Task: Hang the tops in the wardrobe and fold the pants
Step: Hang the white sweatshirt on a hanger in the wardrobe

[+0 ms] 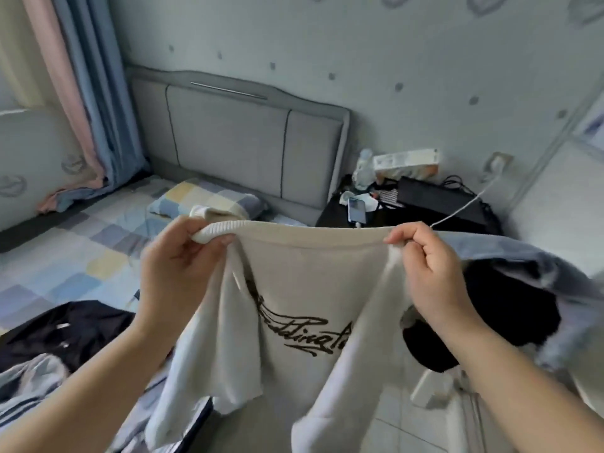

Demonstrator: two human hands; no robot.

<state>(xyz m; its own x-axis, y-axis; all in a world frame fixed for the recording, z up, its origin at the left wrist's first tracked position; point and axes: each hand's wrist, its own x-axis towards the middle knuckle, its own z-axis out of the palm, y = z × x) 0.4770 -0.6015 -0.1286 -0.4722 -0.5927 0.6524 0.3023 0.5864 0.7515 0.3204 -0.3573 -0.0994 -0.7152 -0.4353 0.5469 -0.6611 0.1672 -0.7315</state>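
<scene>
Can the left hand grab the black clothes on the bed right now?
Probably not yet. The left hand is busy gripping one end of the white sweater, with the right hand holding the other end. The black clothes lie close by, below it, so it would need to let go first.

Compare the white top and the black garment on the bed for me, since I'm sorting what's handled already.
The white top is held up in the air by the left hand and right hand; the black garment lies crumpled on the bed, untouched. The white top shows dark script lettering; the black garment shows only small pale marks. Neither is on a hanger.
</scene>
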